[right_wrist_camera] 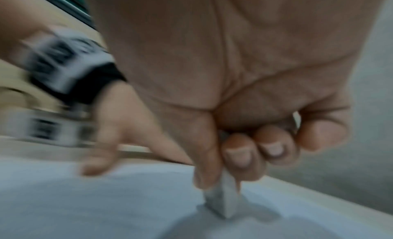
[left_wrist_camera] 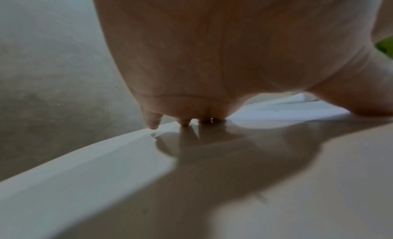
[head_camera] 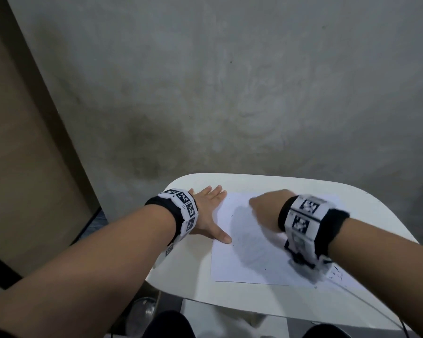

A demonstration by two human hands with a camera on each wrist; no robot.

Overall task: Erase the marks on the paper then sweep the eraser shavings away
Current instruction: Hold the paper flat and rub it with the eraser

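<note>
A sheet of paper [head_camera: 249,240] is pinned flat on a white surface [head_camera: 266,184] by the left hand [head_camera: 209,212], fingers straight and spread at the sheet's left edge. A gray eraser [right_wrist_camera: 222,201] is pinched between thumb and curled fingers of the right hand [head_camera: 266,208], its corner pressed to the paper. From the head view the eraser is hidden beneath that blurred hand. Dark marks [head_camera: 336,272] are seen near the sheet's right corner, partly covered by the wristband [head_camera: 305,223].

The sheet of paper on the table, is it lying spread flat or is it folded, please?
Spread flat. The paper lies unfolded on the white table, its left edge under the flat left hand, while the right hand presses an eraser onto it.
</note>
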